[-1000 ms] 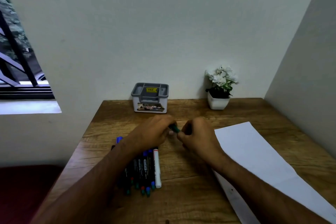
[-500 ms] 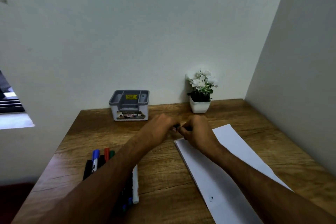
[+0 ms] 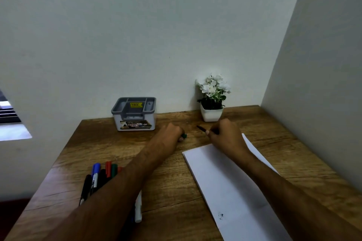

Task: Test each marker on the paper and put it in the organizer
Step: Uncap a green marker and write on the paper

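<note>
Marker point(image 3: 203, 130) was pinched in the right hand point(image 3: 225, 139), its dark uncapped end poking out up and to the left past the fingers point(image 3: 207, 132), which were clamped tight round the barrel. Most of the barrel was buried in the fist, so couldn't make out its colour or label. Left hand point(image 3: 168, 137) was curled shut on a small green cap point(image 3: 184, 135), only a stub of it peeking out beside the fingertips, right down at the surface point(image 3: 170, 188). Both hands sat apart, a clear gap of wood between them.

Paper point(image 3: 231, 184) lay under the right wrist and ran down off the bottom edge of the shot, with a small dark smudge near the low end. Organizer point(image 3: 134, 114), grey top and white body, stood at the back by the wall, well beyond the left hand. Spare markers point(image 3: 100, 174) lay in a bunch at lower left, half hidden by the left forearm, so no exact count. Potted plant point(image 3: 212, 100) sat just behind the right hand.
</note>
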